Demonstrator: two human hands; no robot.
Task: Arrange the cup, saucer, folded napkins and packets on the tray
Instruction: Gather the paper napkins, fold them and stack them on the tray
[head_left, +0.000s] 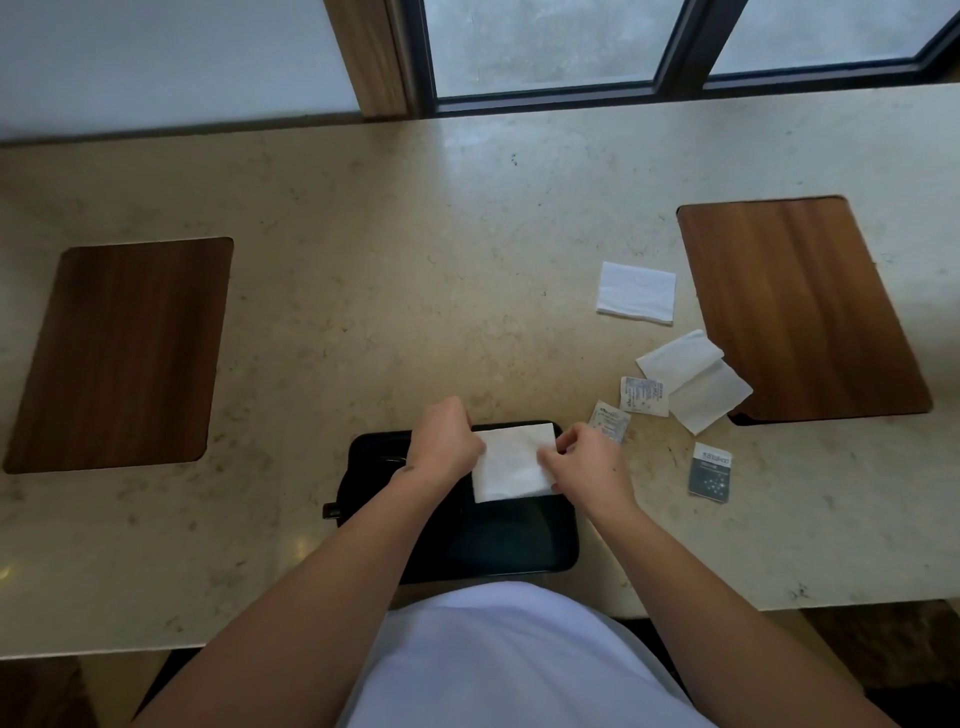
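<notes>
Head view: a white napkin (511, 462) is held over the far part of the black tray (519, 540), pinched at its left edge by the left hand (447, 441) and at its right edge by the right hand (587, 462). Two more napkins (636, 292) and three packets (710, 472) are seen on the counter (389, 286) to the right.

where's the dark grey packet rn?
Head view, right side: the dark grey packet lies flat on the stone counter, right of the black tray, below the two white packets and off the wooden mat's near corner.
</notes>
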